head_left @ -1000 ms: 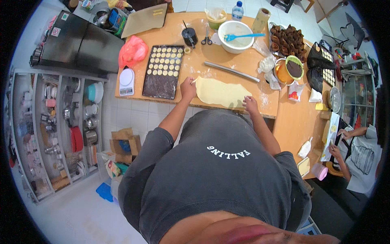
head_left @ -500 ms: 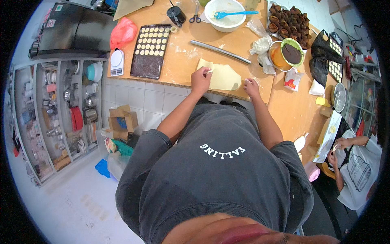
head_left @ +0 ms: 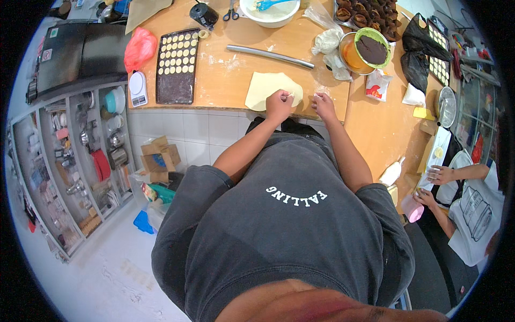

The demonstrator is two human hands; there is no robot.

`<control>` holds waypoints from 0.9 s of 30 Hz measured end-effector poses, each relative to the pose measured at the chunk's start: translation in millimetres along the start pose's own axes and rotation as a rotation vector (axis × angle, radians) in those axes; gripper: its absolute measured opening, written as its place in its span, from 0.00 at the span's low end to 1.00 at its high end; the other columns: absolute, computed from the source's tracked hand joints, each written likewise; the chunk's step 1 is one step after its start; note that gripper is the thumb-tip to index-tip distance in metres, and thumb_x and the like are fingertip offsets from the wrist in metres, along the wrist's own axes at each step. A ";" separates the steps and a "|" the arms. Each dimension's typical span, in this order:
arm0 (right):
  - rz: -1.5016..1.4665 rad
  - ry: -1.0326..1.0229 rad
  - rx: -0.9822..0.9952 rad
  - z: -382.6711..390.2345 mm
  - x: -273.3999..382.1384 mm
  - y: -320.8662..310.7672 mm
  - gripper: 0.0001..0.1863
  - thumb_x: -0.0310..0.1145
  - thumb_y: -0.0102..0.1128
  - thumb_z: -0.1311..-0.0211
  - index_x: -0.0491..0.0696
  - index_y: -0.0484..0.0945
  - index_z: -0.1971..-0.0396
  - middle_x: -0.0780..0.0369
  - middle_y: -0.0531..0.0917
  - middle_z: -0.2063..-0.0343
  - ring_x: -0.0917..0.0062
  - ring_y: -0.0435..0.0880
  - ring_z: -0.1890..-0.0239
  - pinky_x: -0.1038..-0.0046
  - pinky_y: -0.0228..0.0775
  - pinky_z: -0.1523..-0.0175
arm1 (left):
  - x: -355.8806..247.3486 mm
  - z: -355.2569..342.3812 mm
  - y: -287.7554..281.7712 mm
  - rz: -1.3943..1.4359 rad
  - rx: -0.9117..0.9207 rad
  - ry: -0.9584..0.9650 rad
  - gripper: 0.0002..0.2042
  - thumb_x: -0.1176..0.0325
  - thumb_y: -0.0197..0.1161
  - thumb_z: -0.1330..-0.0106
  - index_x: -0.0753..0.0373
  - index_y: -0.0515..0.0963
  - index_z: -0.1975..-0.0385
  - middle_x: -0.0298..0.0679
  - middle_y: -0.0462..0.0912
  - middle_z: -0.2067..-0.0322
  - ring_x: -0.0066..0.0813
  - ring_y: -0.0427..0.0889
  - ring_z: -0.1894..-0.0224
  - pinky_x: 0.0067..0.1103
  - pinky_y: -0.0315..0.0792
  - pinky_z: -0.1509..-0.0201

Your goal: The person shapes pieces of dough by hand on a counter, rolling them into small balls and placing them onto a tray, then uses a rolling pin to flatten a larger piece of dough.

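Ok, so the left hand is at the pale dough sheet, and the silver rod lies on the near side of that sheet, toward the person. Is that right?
Not quite: the silver rod lies on the far side of the pale dough sheet, away from the person, as the head view shows. The left hand is at the sheet, as you say.

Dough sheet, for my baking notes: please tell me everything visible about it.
The dough sheet is pale yellow, thin and smooth-looking, with an uneven, partly rounded outline. It lies flat on the wood-coloured table, close to the table's near edge. The metal rod lies beyond it, apart. The left hand hides part of its near right side; whether that hand touches it cannot be told. The right hand is to its right, clear of it.
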State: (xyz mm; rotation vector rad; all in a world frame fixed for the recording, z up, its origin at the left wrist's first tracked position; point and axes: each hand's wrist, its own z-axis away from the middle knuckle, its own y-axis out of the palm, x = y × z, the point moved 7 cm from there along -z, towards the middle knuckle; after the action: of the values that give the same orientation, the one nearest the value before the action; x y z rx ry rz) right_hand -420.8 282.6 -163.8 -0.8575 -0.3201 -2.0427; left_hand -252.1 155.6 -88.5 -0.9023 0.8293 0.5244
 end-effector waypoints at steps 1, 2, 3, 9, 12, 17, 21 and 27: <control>-0.002 0.000 -0.003 0.4 -2.2 -3.3 0.16 0.41 0.54 0.30 0.49 0.75 0.48 0.65 0.82 0.63 0.82 0.80 0.67 0.80 0.67 0.68 | 2.6 -0.9 -6.3 0.033 -0.024 -0.032 0.11 0.64 0.68 0.40 0.67 0.82 0.65 0.41 0.86 0.73 0.25 0.83 0.72 0.23 0.76 0.65; -0.009 0.007 -0.011 1.3 -4.8 -7.9 0.16 0.40 0.54 0.30 0.49 0.74 0.48 0.65 0.82 0.63 0.82 0.80 0.67 0.79 0.68 0.68 | 5.4 -1.5 -12.8 0.067 -0.050 -0.064 0.12 0.64 0.69 0.40 0.67 0.82 0.65 0.41 0.86 0.73 0.25 0.83 0.71 0.23 0.76 0.64; -0.016 0.014 -0.018 1.0 -6.5 -13.0 0.16 0.40 0.53 0.30 0.50 0.73 0.47 0.65 0.82 0.63 0.82 0.80 0.67 0.79 0.68 0.68 | 5.8 -2.1 -19.6 0.066 -0.084 -0.063 0.11 0.65 0.67 0.37 0.67 0.81 0.63 0.39 0.85 0.70 0.24 0.83 0.69 0.21 0.75 0.65; -0.103 0.023 -0.038 3.6 -2.1 -20.9 0.15 0.34 0.58 0.34 0.43 0.75 0.50 0.62 0.82 0.65 0.81 0.79 0.69 0.77 0.72 0.65 | 17.3 4.7 -96.6 0.588 -0.193 -0.322 0.08 0.66 0.63 0.32 0.64 0.79 0.61 0.33 0.82 0.68 0.20 0.79 0.69 0.19 0.73 0.69; -0.174 0.003 0.003 -8.7 -7.0 -18.0 0.15 0.35 0.57 0.33 0.43 0.76 0.52 0.62 0.82 0.65 0.81 0.78 0.70 0.78 0.71 0.65 | 41.8 0.6 -159.6 0.686 -0.291 -0.288 0.06 0.66 0.63 0.32 0.62 0.78 0.63 0.33 0.83 0.65 0.19 0.79 0.68 0.18 0.72 0.69; -0.165 0.023 0.032 -12.5 1.5 -10.0 0.14 0.36 0.58 0.32 0.43 0.76 0.53 0.63 0.81 0.67 0.82 0.76 0.72 0.79 0.70 0.66 | 55.1 -0.5 -223.7 0.583 -0.472 -0.299 0.08 0.65 0.63 0.31 0.64 0.78 0.61 0.32 0.82 0.64 0.18 0.79 0.67 0.18 0.72 0.70; -0.134 -0.014 0.082 -15.5 11.6 1.7 0.14 0.37 0.58 0.31 0.43 0.76 0.54 0.63 0.81 0.68 0.83 0.76 0.72 0.79 0.69 0.67 | 38.5 -15.6 -203.2 0.487 -0.445 -0.196 0.10 0.67 0.64 0.32 0.66 0.79 0.59 0.33 0.83 0.67 0.17 0.79 0.69 0.17 0.73 0.69; -0.046 0.006 0.075 -10.8 23.6 9.1 0.12 0.40 0.55 0.30 0.49 0.74 0.53 0.67 0.79 0.68 0.84 0.76 0.73 0.82 0.63 0.73 | -1.9 -16.5 -102.3 0.309 -0.292 -0.022 0.09 0.69 0.65 0.34 0.68 0.80 0.62 0.37 0.85 0.72 0.20 0.81 0.70 0.20 0.75 0.67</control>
State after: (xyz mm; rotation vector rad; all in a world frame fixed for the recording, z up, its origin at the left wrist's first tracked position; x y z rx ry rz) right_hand -427.4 256.9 -156.5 -0.8049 -0.4143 -2.0622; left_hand -187.8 87.2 -44.7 -1.0382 0.8919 0.9415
